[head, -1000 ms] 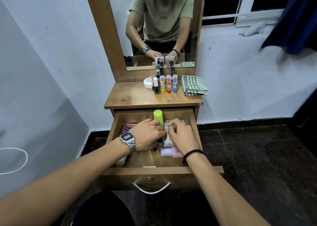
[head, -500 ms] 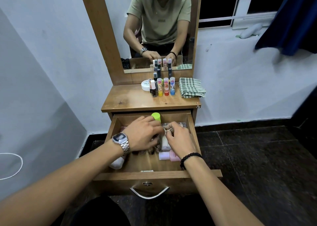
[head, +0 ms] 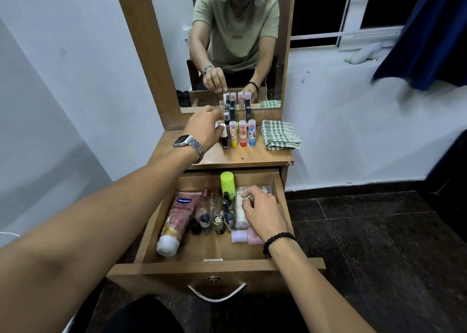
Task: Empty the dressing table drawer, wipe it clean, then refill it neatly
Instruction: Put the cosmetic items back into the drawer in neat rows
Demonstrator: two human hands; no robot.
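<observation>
We noted the drawer (head: 279,203) open and part-full. Largest inside: one pink lotion tube (head: 177,219), by the left wall; we judged it soft, light, best gripped mid-body. Next, one green-capped bottle (head: 227,181), at the back wall. Then roughly four small glass bottles (head: 214,219), mid-drawer: fragile, slippery, take by caps. Left hand (head: 204,128) pinched a small bottle (head: 223,138) at the tabletop's back edge beside three coloured sticks (head: 243,136). Right hand (head: 262,211) hovered half-curled, apparently empty.
</observation>
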